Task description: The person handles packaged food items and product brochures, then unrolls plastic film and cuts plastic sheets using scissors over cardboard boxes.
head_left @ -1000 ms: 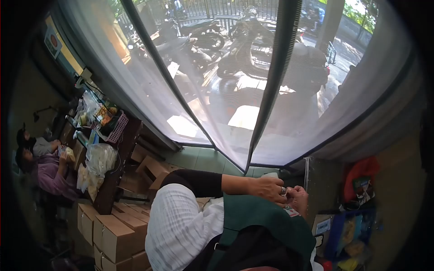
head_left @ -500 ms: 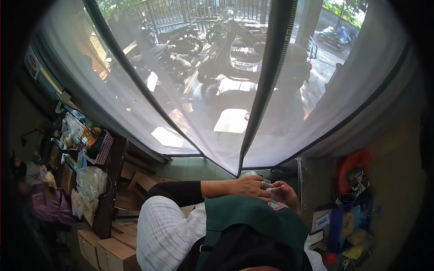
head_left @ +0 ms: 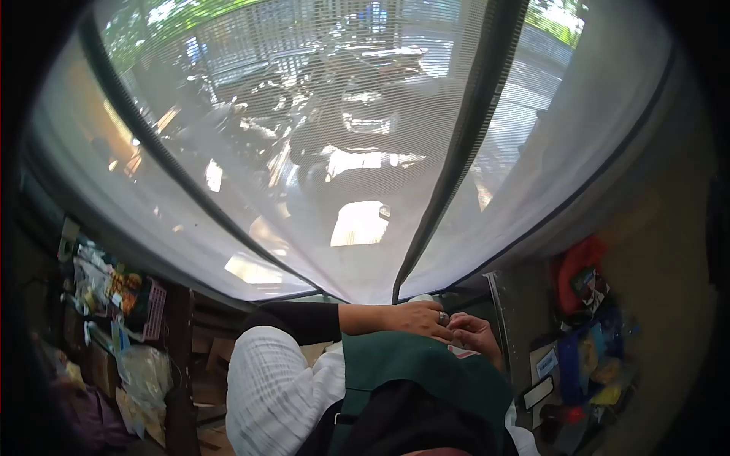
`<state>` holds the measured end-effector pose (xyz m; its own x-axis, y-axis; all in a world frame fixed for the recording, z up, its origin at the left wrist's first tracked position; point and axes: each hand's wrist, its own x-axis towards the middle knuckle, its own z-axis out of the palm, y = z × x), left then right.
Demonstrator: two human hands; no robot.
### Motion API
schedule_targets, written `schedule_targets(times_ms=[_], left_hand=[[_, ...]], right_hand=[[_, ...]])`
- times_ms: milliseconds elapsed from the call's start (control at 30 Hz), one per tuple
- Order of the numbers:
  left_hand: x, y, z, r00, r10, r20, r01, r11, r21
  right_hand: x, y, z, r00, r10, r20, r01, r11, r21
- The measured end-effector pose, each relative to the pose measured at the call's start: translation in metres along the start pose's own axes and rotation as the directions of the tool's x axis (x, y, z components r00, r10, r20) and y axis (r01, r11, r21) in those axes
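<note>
Although the two hands meet just beyond the apron (head_left: 426,372), whatever may lie between them cannot be made out. Left hand (head_left: 414,318): back uppermost, ring (head_left: 443,318) worn, fingers partly bent toward the other hand; whether they grip anything cannot be told. Right hand (head_left: 479,335): fingers curled close together; hold likewise not verifiable. Any object pinched there would have to be small and, in my judgement, light, suited to a fingertip hold by its edge.

A white item (head_left: 423,298) sits just past the left hand, partly hidden by it; contact unconfirmed. It appears smooth and is assessed as probably light and possibly slippery; its exposed far rim offers the clearest hold. Material and stiffness undetermined.

The screen (head_left: 304,190) stands beyond, assessed as thin and easily snagged; its dark strip (head_left: 443,197) appears the firmer place to grasp.
</note>
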<state>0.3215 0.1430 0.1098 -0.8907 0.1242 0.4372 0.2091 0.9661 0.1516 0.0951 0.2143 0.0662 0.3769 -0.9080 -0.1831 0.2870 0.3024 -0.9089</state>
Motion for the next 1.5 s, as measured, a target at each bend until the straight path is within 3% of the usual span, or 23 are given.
schedule_targets(times_ms=[133,367,533,667,767,933,1100,1233,1300,1400,1500], left_hand=[[-0.006,-0.015,-0.007,0.997,0.055,0.046,-0.054,0.998,-0.034],[0.013,-0.038,-0.006,0.988,0.154,0.004,-0.150,0.972,-0.181],[0.045,-0.047,0.017,0.976,0.207,-0.066,-0.217,0.944,-0.248],[0.087,-0.042,0.052,0.947,0.074,-0.312,-0.185,0.921,-0.342],[0.112,-0.039,0.065,0.917,0.078,-0.391,-0.227,0.909,-0.350],[0.162,-0.028,0.079,0.897,0.129,-0.422,-0.259,0.929,-0.265],[0.209,-0.019,0.103,0.907,0.226,-0.355,-0.360,0.853,-0.377],[0.249,-0.004,0.122,0.903,0.318,-0.288,-0.428,0.719,-0.547],[0.267,0.003,0.138,0.879,0.400,-0.260,-0.470,0.634,-0.614],[0.290,0.015,0.155,0.838,0.498,-0.221,-0.494,0.522,-0.695],[0.311,0.029,0.167,0.780,0.593,-0.199,-0.512,0.423,-0.748]], right_hand=[[0.002,-0.014,0.009,0.994,0.023,0.106,-0.003,0.983,-0.184],[-0.006,0.011,-0.007,0.986,-0.159,0.045,0.165,0.937,-0.309],[-0.033,0.030,-0.018,0.987,-0.145,-0.068,0.126,0.965,-0.230],[-0.076,0.026,-0.030,0.932,-0.216,-0.291,0.198,0.976,-0.088],[-0.100,0.010,-0.032,0.875,-0.291,-0.386,0.284,0.956,-0.077],[-0.142,-0.004,-0.054,0.790,-0.418,-0.449,0.308,0.903,-0.298],[-0.187,-0.008,-0.063,0.722,-0.314,-0.617,0.158,0.942,-0.296],[-0.231,0.006,-0.072,0.729,-0.258,-0.634,0.154,0.964,-0.216],[-0.250,0.026,-0.077,0.740,-0.216,-0.637,0.187,0.976,-0.113],[-0.272,0.039,-0.069,0.705,-0.113,-0.700,0.093,0.993,-0.066],[-0.289,0.041,-0.058,0.610,-0.137,-0.781,0.116,0.990,-0.083]])
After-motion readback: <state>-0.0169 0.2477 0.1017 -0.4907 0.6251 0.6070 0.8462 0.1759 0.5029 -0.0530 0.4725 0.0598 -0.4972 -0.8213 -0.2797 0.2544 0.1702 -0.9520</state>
